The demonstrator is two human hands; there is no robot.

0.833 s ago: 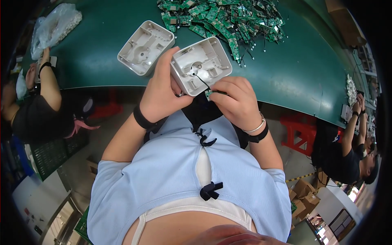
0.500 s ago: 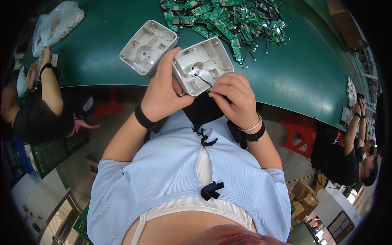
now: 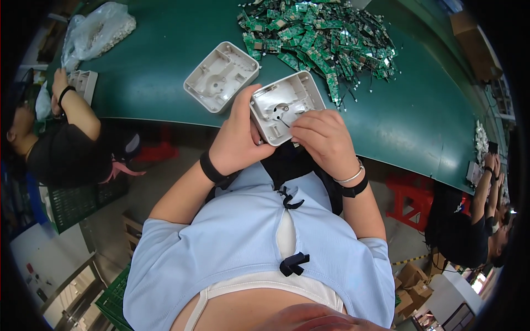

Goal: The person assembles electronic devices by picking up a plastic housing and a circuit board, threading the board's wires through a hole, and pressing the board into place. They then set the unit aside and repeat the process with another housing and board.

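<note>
In the head view, a pale plastic housing is tilted, open side up, in front of the person, near the front edge of the green table. The left hand is clamped on it: one finger lies along the left wall, the thumb sits by the lower corner, and the rest go underneath, partly hidden. The right hand has its fingertips drawn together at the lower right rim, and they appear pinched on a thin black wire that comes out of a hole in the housing floor. What else those fingers may cover cannot be told.

The housing looks like thin moulded plastic, so it is probably light and stiff, with smooth walls that could slip a little. The outer walls and corners seem the best hold, since the inner ribs and posts look easier to snap. The wire looks soft and bendy; a hard tug could strain it, so a gentle pinch suits it.

A second housing lies just beyond, and a heap of green circuit boards, likely fragile, lies farther back on the table.
</note>
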